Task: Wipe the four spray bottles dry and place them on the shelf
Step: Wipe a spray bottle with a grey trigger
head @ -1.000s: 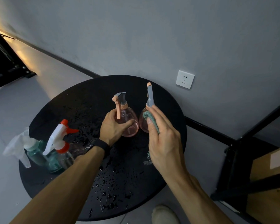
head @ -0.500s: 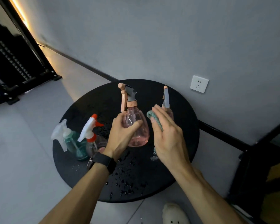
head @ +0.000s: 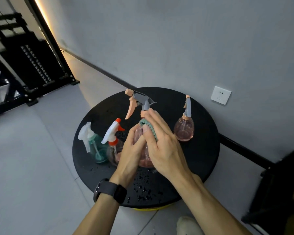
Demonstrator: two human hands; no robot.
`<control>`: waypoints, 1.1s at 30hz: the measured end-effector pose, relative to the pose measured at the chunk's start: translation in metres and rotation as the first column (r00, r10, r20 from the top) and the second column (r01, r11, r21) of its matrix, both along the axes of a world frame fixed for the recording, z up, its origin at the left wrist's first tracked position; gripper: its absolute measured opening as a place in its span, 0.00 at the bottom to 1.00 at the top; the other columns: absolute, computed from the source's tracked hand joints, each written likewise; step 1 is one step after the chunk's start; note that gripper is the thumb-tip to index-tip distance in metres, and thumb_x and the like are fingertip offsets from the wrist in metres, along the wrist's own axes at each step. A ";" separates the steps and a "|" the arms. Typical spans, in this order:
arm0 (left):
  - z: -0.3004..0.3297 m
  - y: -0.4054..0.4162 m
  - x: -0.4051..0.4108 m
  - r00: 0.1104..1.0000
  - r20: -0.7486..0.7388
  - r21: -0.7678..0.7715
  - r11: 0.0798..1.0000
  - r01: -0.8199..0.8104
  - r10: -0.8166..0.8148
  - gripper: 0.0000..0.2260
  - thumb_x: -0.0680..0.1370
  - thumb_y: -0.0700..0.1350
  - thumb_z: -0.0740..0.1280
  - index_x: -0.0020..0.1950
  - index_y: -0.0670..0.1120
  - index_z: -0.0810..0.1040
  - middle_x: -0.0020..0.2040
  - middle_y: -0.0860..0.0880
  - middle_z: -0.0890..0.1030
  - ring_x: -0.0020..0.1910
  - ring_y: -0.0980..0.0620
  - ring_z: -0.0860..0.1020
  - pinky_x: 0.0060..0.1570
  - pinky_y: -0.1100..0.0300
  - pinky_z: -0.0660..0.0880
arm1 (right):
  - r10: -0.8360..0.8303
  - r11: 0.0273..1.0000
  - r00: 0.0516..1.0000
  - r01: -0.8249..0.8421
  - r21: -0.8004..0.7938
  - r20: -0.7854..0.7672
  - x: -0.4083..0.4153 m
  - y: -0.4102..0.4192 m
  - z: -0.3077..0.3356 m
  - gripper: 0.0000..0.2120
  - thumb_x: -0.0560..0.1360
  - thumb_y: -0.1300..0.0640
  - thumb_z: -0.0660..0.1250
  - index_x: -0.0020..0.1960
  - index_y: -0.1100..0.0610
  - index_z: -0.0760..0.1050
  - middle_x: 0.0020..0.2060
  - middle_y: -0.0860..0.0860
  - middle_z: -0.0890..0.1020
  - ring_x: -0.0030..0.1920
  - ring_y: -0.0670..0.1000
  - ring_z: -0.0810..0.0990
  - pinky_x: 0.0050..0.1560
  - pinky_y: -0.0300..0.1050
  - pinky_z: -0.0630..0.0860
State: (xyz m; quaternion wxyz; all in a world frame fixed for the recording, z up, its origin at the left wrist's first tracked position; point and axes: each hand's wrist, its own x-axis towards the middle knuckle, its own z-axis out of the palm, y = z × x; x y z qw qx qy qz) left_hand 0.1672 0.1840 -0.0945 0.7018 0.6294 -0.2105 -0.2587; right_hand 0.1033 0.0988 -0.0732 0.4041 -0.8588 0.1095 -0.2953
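My left hand [head: 131, 151] grips a pink spray bottle [head: 143, 156] with a grey and peach trigger head, lifted above the round black table [head: 205, 160]. My right hand [head: 161, 143] presses a green cloth [head: 150, 128] against the bottle's upper body, fingers laid over it. A second pink bottle [head: 184, 128] stands alone at the table's right. At the left stand a teal bottle [head: 96, 146] with a white head and a clear bottle [head: 115, 146] with a white and red head.
Water drops [head: 143, 189] lie on the table's near side. A grey wall with a white socket [head: 220, 95] rises behind. A dark shelf frame [head: 277, 197] stands at the right, a black rack [head: 32, 65] at the far left. A shoe [head: 188, 225] shows below.
My left hand has lifted the pink bottle higher and toward me. My right hand has left the second pink bottle and brought the cloth onto the held one.
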 end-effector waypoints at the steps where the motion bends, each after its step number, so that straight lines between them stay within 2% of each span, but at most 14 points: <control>1: 0.000 0.003 0.000 1.000 0.003 -0.011 1.000 0.003 -0.003 0.31 0.71 0.63 0.68 0.70 0.51 0.73 0.63 0.50 0.81 0.63 0.47 0.80 0.60 0.42 0.77 | 0.009 1.000 1.000 -0.009 -0.022 -0.008 0.001 0.002 0.000 0.27 0.81 0.43 0.47 0.76 0.53 0.60 0.76 0.45 0.60 0.76 0.37 0.52 0.75 0.49 0.58; 5: 0.003 0.009 -0.005 0.999 0.028 -0.110 0.993 -0.032 0.035 0.20 0.81 0.56 0.59 0.68 0.48 0.75 0.63 0.42 0.80 0.64 0.42 0.79 0.63 0.40 0.75 | 0.008 0.984 1.000 -0.010 -0.176 -0.015 0.003 0.012 0.000 0.29 0.81 0.41 0.46 0.77 0.54 0.58 0.78 0.47 0.57 0.77 0.41 0.48 0.76 0.54 0.57; 8: 0.006 0.011 -0.009 0.998 -0.009 -0.186 0.981 -0.062 0.061 0.16 0.83 0.51 0.55 0.61 0.52 0.81 0.60 0.39 0.81 0.62 0.40 0.79 0.60 0.47 0.77 | -0.030 0.959 0.999 0.022 -0.284 -0.022 0.002 0.019 0.000 0.29 0.81 0.40 0.44 0.77 0.54 0.57 0.78 0.48 0.56 0.78 0.44 0.48 0.75 0.56 0.56; 10: 0.008 0.010 -0.011 0.999 -0.003 -0.212 0.976 -0.047 0.047 0.15 0.82 0.51 0.57 0.57 0.55 0.83 0.58 0.41 0.82 0.60 0.41 0.80 0.58 0.49 0.78 | -0.053 0.945 0.998 0.039 -0.326 -0.034 0.001 0.022 -0.001 0.29 0.81 0.40 0.44 0.77 0.53 0.57 0.78 0.49 0.55 0.78 0.46 0.47 0.75 0.56 0.56; 14: 0.010 0.012 -0.012 0.996 0.036 -0.194 0.979 -0.068 0.077 0.13 0.84 0.47 0.58 0.58 0.56 0.82 0.56 0.46 0.84 0.57 0.47 0.82 0.54 0.56 0.78 | -0.085 0.932 0.995 0.062 -0.358 -0.051 -0.001 0.029 -0.003 0.29 0.81 0.41 0.43 0.77 0.53 0.57 0.78 0.50 0.55 0.78 0.48 0.47 0.75 0.56 0.57; 16: 0.009 0.014 -0.011 0.992 0.089 -0.140 0.987 -0.074 0.087 0.10 0.84 0.44 0.60 0.57 0.55 0.81 0.51 0.51 0.85 0.53 0.50 0.83 0.51 0.58 0.79 | -0.093 0.928 0.994 0.064 -0.368 -0.062 -0.001 0.033 -0.004 0.29 0.82 0.41 0.43 0.77 0.53 0.57 0.78 0.50 0.54 0.78 0.49 0.47 0.75 0.57 0.57; 18: 0.011 0.015 -0.010 0.989 0.109 -0.089 0.992 -0.089 0.099 0.09 0.84 0.43 0.61 0.53 0.54 0.79 0.44 0.57 0.84 0.46 0.57 0.82 0.46 0.64 0.78 | -0.096 0.925 0.993 0.061 -0.376 -0.074 -0.002 0.037 -0.006 0.27 0.82 0.43 0.43 0.78 0.53 0.57 0.78 0.50 0.53 0.78 0.49 0.46 0.74 0.57 0.57; 20: 0.012 0.018 -0.007 0.994 0.055 -0.100 0.991 -0.090 0.096 0.12 0.85 0.42 0.58 0.49 0.51 0.80 0.40 0.57 0.83 0.40 0.61 0.82 0.41 0.68 0.77 | -0.095 0.924 0.992 0.057 -0.378 -0.082 -0.002 0.040 -0.007 0.26 0.82 0.45 0.43 0.78 0.53 0.56 0.79 0.49 0.52 0.78 0.49 0.46 0.74 0.57 0.57; 22: 0.014 0.019 -0.006 0.991 -0.105 -0.138 0.985 -0.101 0.087 0.19 0.85 0.48 0.57 0.42 0.51 0.84 0.37 0.52 0.84 0.37 0.58 0.82 0.36 0.66 0.78 | -0.098 0.922 0.992 0.060 -0.384 -0.082 -0.001 0.041 -0.008 0.25 0.82 0.48 0.42 0.78 0.53 0.56 0.79 0.49 0.52 0.78 0.49 0.45 0.74 0.57 0.57; 24: 0.012 0.017 -0.004 0.980 -0.185 -0.179 0.978 -0.103 0.069 0.22 0.85 0.52 0.56 0.40 0.53 0.86 0.39 0.50 0.85 0.40 0.55 0.84 0.39 0.64 0.79 | -0.101 0.923 0.992 0.065 -0.379 -0.077 -0.001 0.041 -0.007 0.25 0.82 0.49 0.43 0.78 0.53 0.56 0.78 0.49 0.53 0.78 0.48 0.46 0.74 0.57 0.58; 26: 0.012 0.014 -0.004 0.977 -0.199 -0.202 0.972 -0.117 0.076 0.20 0.85 0.52 0.56 0.44 0.56 0.87 0.47 0.48 0.85 0.49 0.52 0.83 0.46 0.61 0.80 | -0.104 0.927 0.992 0.068 -0.369 -0.077 0.000 0.040 -0.006 0.25 0.82 0.49 0.45 0.78 0.53 0.55 0.78 0.48 0.53 0.78 0.47 0.46 0.74 0.56 0.58; 29: 0.011 0.014 -0.005 0.971 -0.218 -0.188 0.972 -0.143 0.101 0.18 0.85 0.52 0.56 0.46 0.56 0.86 0.52 0.45 0.83 0.54 0.47 0.80 0.52 0.56 0.78 | -0.089 0.944 0.992 0.056 -0.325 -0.087 0.003 0.035 -0.004 0.25 0.82 0.48 0.46 0.78 0.52 0.51 0.79 0.47 0.52 0.78 0.45 0.45 0.75 0.55 0.56; 33: 0.012 0.014 -0.009 0.977 -0.199 -0.137 0.986 -0.099 0.070 0.17 0.86 0.49 0.53 0.61 0.48 0.82 0.57 0.45 0.85 0.59 0.47 0.82 0.60 0.50 0.77 | -0.026 0.982 0.992 0.002 -0.187 -0.122 0.008 0.024 0.003 0.27 0.81 0.45 0.43 0.78 0.50 0.47 0.78 0.44 0.49 0.76 0.40 0.41 0.77 0.47 0.50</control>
